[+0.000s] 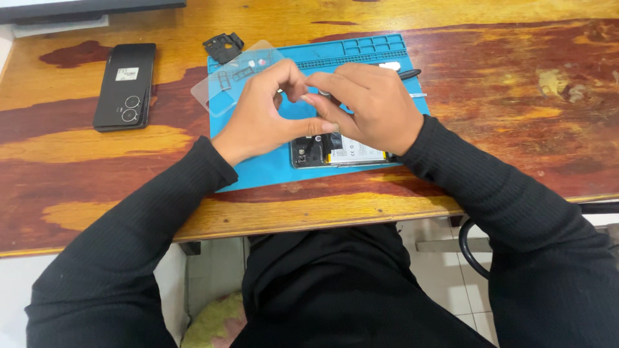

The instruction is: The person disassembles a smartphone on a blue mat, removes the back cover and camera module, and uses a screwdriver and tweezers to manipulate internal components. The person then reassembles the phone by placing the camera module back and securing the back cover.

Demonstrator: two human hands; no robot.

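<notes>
An opened phone (342, 152) is laid on a repair mat (258, 169); a second phone (126, 86) is set well left, on the table (516, 96).

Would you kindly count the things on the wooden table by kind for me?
Phones: 2, an opened phone under the left hand and right hand, and a black phone lying apart
Blue work mat: 1
Clear phone case: 1
Black plastic part: 1
Black tool: 1
Total: 6
</notes>
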